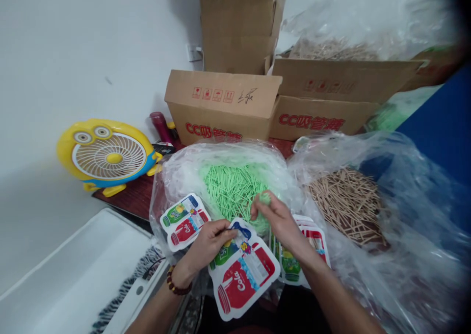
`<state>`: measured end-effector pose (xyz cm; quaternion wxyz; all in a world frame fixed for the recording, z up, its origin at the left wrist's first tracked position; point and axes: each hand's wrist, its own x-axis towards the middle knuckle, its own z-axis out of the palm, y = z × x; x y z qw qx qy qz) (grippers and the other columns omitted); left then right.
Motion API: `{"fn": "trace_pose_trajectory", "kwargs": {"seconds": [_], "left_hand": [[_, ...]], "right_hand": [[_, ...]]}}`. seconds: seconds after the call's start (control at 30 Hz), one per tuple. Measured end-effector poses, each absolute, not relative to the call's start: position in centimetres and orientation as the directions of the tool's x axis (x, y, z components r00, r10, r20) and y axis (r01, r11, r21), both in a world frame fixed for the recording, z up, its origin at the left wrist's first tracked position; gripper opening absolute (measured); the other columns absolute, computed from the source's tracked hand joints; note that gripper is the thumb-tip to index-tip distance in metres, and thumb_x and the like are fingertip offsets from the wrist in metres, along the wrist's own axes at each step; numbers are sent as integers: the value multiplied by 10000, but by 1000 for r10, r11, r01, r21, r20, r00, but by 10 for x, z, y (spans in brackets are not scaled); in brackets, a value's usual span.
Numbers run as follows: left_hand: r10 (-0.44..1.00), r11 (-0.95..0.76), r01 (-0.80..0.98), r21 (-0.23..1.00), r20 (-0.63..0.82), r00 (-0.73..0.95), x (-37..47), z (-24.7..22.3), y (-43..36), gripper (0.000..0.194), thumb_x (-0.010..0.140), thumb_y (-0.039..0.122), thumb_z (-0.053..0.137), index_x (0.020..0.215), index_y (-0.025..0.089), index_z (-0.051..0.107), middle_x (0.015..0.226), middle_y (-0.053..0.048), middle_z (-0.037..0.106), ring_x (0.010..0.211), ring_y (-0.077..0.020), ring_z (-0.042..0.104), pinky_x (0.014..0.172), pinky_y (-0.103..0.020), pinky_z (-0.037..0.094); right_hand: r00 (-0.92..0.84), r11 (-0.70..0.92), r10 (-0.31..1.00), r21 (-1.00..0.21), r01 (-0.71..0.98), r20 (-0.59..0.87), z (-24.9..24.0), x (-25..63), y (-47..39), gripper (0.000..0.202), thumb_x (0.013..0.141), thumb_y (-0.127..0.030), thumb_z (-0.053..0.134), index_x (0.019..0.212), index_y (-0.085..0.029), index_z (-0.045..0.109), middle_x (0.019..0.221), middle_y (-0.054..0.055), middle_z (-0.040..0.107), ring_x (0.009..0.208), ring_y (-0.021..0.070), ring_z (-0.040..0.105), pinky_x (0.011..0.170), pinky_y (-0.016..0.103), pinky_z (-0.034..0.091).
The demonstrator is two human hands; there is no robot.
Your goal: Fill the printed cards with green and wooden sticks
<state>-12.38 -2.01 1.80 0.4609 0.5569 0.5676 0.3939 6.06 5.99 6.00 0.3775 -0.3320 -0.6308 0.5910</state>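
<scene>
At the table's [137, 196] near edge, the worker's L hand [211, 241] pinches a packet [245, 282] by its top L side, thumb on the front; R hand [276, 217] is curled tight-ish round a small bunch of green sticks [264, 198], ends poking out the top. Main risk, I'd say: if R fist slackens, sticks could slip & scatter onto the green pile [233, 184] or over the edge. Also, packet's held at one spot only, so its bottom might swing if the L pinch slips; can't tell if its mouth is parted. Brown sticks [348, 201] sit nearby on the R, so a stray knock could mix colours. Position-wise: packet hangs tilted, below & R of the L thumb, its top near R hand; bunch is inside R fist, over the pile's near R side. 2nd packet [186, 221] lies just L of L hand.
</scene>
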Motion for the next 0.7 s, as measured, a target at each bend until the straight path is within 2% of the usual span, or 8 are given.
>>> {"fn": "trace_pose_trajectory", "kwargs": {"seconds": [0.1, 0.2, 0.33, 0.5, 0.6, 0.7], "left_hand": [[997, 19, 302, 953, -42, 70, -122, 18, -23, 357, 868, 375, 536, 593, 168, 442, 581, 57, 301, 548, -87, 275, 503, -212, 239], [998, -13, 283, 959, -3, 59, -119, 16, -24, 337, 880, 373, 511, 616, 163, 507, 587, 46, 365, 559, -97, 313, 523, -214, 272], [1000, -6, 252, 968, 0, 24, -112, 13, -25, 330, 863, 396, 529, 624, 168, 547, 578, 39, 407, 556, -108, 343, 531, -217, 293], [1000, 20, 199, 980, -19, -6, -104, 9, -25, 312, 860, 387, 536, 637, 170, 561, 582, 31, 416, 561, -113, 341, 532, -220, 294], [1000, 19, 174, 985, -19, -1, -103, 7, -25, 283, 864, 366, 539, 663, 169, 561, 597, 33, 410, 574, -111, 346, 543, -217, 305], [999, 35, 151, 988, -35, -2, -103, 6, -24, 261, 861, 358, 549, 680, 170, 555, 601, 38, 403, 575, -106, 342, 534, -213, 298]], "right_hand": [[-298, -64, 951, -887, -457, 85, 65, 55, 54, 118, 883, -347, 529, 918, -236, 516, 733, -35, 611, 660, 138, 597, 804, 343, 470], [-248, -130, 967, -739, -661, 51, 63, 45, 44, 111, 864, -325, 570, 925, -244, 526, 741, -46, 615, 675, 135, 631, 925, 395, 452], [-188, -165, 981, -736, -657, -52, 55, 37, 34, 152, 839, -365, 600, 921, -257, 531, 781, -39, 636, 760, 154, 668, 960, 399, 449], [-129, -218, 976, -788, -575, -176, 49, 37, 24, 221, 828, -447, 585, 921, -267, 498, 816, -3, 674, 985, 232, 654, 835, 383, 527], [-117, -250, 968, -816, -521, -222, 47, 39, 19, 219, 836, -449, 572, 916, -262, 492, 843, 22, 694, 967, 241, 657, 774, 366, 546], [-100, -221, 975, -825, -521, -198, 46, 40, 15, 169, 853, -412, 563, 904, -266, 494, 823, 9, 692, 941, 224, 661, 798, 359, 536]]}}
